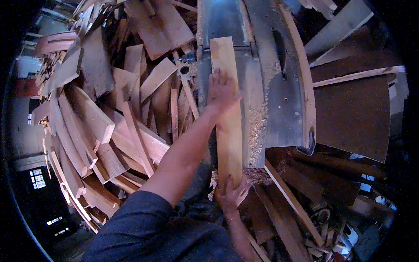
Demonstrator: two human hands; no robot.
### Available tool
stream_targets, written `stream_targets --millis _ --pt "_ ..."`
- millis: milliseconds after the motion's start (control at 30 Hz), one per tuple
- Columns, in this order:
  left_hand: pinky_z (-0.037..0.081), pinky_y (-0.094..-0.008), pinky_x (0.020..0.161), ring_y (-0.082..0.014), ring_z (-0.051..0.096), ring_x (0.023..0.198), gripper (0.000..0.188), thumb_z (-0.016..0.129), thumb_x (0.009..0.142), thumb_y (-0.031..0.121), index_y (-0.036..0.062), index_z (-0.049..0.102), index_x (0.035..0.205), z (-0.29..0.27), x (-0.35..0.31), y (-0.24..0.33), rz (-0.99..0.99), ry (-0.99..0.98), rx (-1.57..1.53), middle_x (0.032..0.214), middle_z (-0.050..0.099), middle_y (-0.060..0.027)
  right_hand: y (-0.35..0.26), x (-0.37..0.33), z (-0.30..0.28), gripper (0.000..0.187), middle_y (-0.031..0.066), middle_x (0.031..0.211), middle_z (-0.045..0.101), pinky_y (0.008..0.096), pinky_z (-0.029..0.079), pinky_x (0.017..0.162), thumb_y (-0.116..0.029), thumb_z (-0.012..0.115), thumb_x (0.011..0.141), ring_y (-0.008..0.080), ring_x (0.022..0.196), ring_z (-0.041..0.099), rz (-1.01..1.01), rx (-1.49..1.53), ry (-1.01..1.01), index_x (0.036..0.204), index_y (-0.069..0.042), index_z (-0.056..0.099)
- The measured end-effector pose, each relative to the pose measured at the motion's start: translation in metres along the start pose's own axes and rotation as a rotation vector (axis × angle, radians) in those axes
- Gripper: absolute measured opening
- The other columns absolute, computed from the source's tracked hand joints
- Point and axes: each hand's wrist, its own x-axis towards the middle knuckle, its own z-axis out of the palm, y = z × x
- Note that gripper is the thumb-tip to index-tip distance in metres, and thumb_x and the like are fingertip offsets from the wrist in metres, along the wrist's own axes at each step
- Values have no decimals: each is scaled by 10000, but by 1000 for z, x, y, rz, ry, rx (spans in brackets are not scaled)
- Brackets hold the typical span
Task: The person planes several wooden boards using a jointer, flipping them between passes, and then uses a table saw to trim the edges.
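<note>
A pale wooden board [229, 139] lies lengthwise on the grey metal bed [251, 83] of a woodworking machine that looks like a jointer. Its far end reaches past a crosswise gap in the bed, and its near end sticks out over the bed's front edge. My left hand [223, 89] rests flat on the board's top towards the far end, fingers stretched forward. At the near end my right hand [232, 194] grips the board, thumb on top; the fingers beneath are partly hidden. Sawdust and shavings [256, 131] lie along the bed to the board's right.
Loose planks [91, 118] are heaped high on the left, close to the machine. A long raised side rail [303, 78] runs along the machine's right. Beyond it stands a large brown panel [353, 113]. More timber [297, 201] leans at the lower right.
</note>
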Motion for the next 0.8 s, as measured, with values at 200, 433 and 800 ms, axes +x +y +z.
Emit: stream_targets --millis 200,433,800 --pt "107 -541 1209 -413 123 1502 738 596 850 547 6 521 1347 5 30 -8 -3 8 24 1556 311 -215 -2 19 11 732 274 1356 394 605 398 977 -397 773 704 489 1207 415 65 0 -65 1357 -146 559" --pt "157 -556 1193 -404 179 1492 746 630 824 537 14 519 1345 13 55 -18 27 90 40 1533 336 -223 2 43 20 654 252 1411 430 616 399 1040 -466 685 821 498 1264 443 20 48 -105 1411 -239 521" --pt "190 -579 1173 -410 211 1478 744 629 842 559 33 527 1357 6 103 -25 69 92 82 1533 340 -227 -5 104 26 564 257 1401 504 569 358 1110 -337 686 806 457 1316 464 -70 96 -84 1324 -127 619"
